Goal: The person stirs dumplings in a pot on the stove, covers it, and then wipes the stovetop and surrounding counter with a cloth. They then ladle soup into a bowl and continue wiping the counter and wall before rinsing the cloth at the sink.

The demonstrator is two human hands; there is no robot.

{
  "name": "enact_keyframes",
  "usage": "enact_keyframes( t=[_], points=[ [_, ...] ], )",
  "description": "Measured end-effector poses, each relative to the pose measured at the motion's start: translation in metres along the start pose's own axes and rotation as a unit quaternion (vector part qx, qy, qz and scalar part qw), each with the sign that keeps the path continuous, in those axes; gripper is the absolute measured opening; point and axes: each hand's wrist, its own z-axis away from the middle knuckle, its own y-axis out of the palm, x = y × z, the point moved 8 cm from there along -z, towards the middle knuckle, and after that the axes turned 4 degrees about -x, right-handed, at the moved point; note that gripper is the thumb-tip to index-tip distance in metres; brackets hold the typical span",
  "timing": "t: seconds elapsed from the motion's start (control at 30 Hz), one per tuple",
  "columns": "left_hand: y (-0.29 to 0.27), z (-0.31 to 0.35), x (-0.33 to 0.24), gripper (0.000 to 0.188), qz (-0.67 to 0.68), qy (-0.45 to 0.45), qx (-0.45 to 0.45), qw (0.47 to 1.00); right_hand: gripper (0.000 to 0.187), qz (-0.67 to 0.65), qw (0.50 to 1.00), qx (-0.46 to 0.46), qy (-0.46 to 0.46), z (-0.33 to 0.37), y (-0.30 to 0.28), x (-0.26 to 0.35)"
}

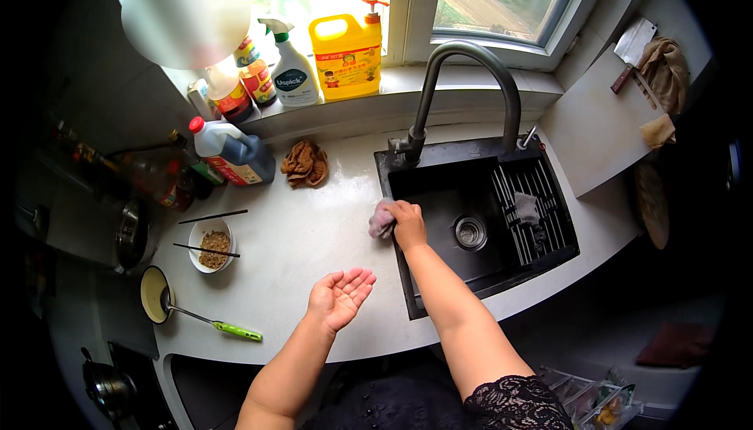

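My right hand (409, 224) is closed round a crumpled pinkish-grey cloth (381, 220) at the left rim of the black sink (427, 187). Part of the cloth sticks out past my fingers, over the white countertop (329, 226). Palm up and holding nothing, my left hand (343, 298) hovers near the counter's front edge with its fingers stretched out. A dark curved faucet (471, 47) rises behind the sink. Inside the sink, a drain (471, 232) shows beside a slatted rack (510, 194), on which a small greyish pad (526, 208) lies.
A brown rag (305, 165) lies at the back. Left are a bowl of crumbly food (212, 246) with chopsticks, a green-handled ladle (235, 330) in a pan, and a jug of dark liquid (235, 155). A spray bottle (293, 69) and yellow jug (345, 57) line the sill. A cleaver (632, 45) hangs right.
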Motion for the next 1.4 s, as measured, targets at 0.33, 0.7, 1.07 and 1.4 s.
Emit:
enact_keyframes(
  t=[0.33, 0.7, 1.07, 1.4],
  points=[
    [0.204, -0.107, -0.027, 0.038, -0.194, 0.053, 0.127, 0.971, 0.036, -0.052, 0.958, -0.019, 0.281, -0.005, -0.069, -0.118],
    [0.217, -0.199, -0.050, 0.041, -0.150, 0.239, -0.056, 0.958, 0.026, -0.399, 0.741, -0.009, 0.540, 0.034, -0.097, -0.221],
    [0.211, -0.266, 0.178, 0.067, -0.081, -0.073, 0.057, 0.992, 0.030, -0.267, 0.844, -0.037, 0.464, 0.049, -0.149, -0.288],
    [0.217, -0.249, 0.132, 0.064, -0.075, 0.017, 0.102, 0.992, 0.029, -0.333, 0.842, 0.055, 0.420, 0.028, -0.116, -0.256]
  ],
)
